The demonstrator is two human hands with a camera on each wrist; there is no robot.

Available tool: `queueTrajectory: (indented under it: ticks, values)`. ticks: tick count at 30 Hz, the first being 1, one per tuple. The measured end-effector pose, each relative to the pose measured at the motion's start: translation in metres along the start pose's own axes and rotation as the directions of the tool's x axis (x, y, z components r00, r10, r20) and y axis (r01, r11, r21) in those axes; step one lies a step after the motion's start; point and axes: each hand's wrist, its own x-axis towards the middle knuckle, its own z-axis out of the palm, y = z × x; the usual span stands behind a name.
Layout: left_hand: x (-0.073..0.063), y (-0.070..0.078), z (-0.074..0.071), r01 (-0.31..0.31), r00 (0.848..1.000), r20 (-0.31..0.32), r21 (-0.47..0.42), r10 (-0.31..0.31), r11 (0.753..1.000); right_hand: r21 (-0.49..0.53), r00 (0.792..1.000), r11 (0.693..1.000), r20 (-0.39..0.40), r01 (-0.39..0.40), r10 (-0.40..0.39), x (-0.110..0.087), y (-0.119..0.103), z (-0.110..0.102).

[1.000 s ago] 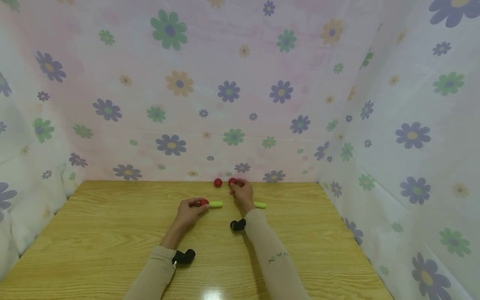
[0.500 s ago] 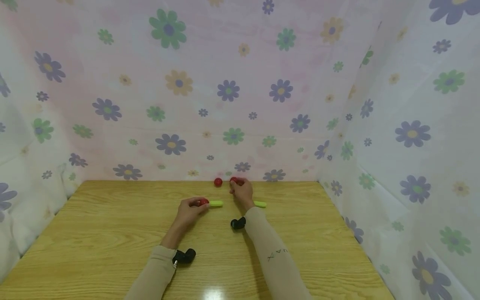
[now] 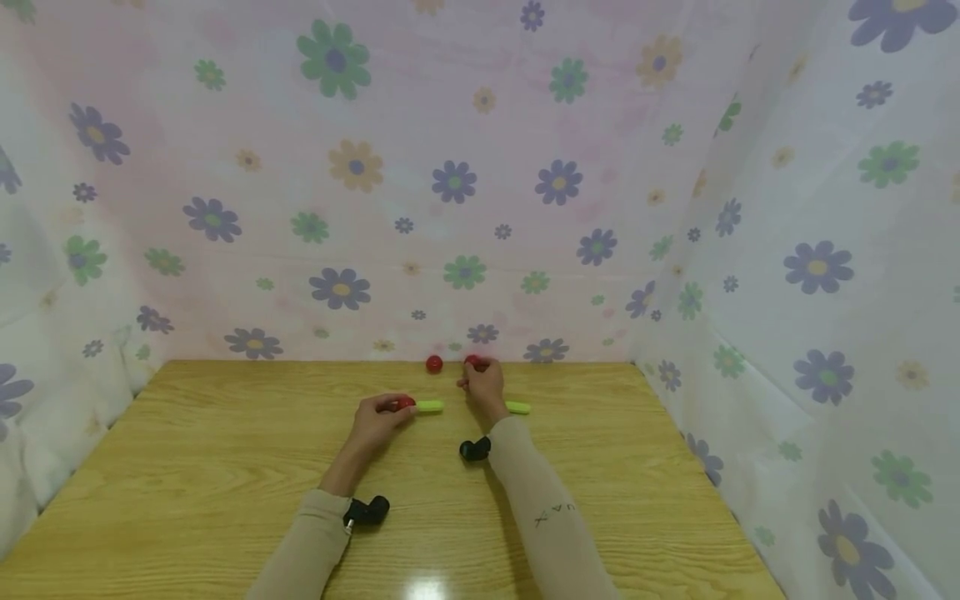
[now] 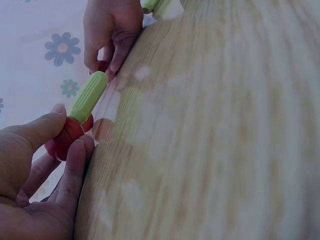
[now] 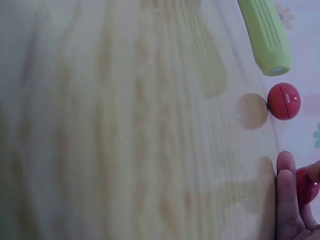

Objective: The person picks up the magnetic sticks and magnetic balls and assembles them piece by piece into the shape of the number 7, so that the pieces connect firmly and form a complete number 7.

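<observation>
My left hand (image 3: 380, 419) pinches a red ball (image 4: 65, 140) between thumb and fingers. From that ball a light green ribbed handle (image 4: 89, 95) sticks out to the right, low over the table. At the table's back edge, my right hand (image 3: 485, 387) holds another red ball (image 3: 472, 361) in its fingers, partly hidden by them. A loose red ball (image 3: 434, 364) with a seam (image 5: 284, 101) rests just left of that hand. A second green handle (image 3: 518, 408) lies on the table, partly behind the right wrist.
The wooden table (image 3: 225, 467) ends at a flower-printed cloth wall (image 3: 405, 250), with more cloth at both sides. A black wrist camera (image 3: 367, 510) sits on the left sleeve, another black camera (image 3: 474, 451) on the right one.
The ball in my right hand has shifted slightly right, with little movement of the hand itself. My left hand keeps its hold, and the loose ball stays put.
</observation>
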Motion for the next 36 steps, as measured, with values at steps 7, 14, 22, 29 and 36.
queueTrajectory:
  ticks: [7,14,22,29,36]
  values:
    - [0.002,-0.002,-0.001,-0.004,1.0,0.007,-0.018,0.004,1.0,0.043,0.999,0.999,0.048,-0.012,0.01,-0.006,-0.003,-0.001]
    - [0.002,-0.002,-0.002,-0.008,1.0,0.01,-0.016,0.008,1.0,0.031,0.997,0.999,0.073,-0.033,0.031,-0.009,-0.003,-0.003]
    - [0.002,-0.002,-0.002,-0.026,1.0,0.01,-0.015,0.026,1.0,0.035,0.997,0.999,0.071,-0.037,0.034,-0.014,-0.004,-0.005]
    - [0.001,-0.002,-0.002,-0.02,1.0,0.009,-0.025,0.02,0.999,0.118,0.994,0.992,0.102,-0.042,0.03,-0.018,-0.004,-0.006]
    - [-0.001,0.0,-0.002,-0.026,1.0,0.017,-0.025,0.026,0.999,-0.086,0.99,0.996,0.14,0.032,-0.02,-0.024,-0.009,-0.007]
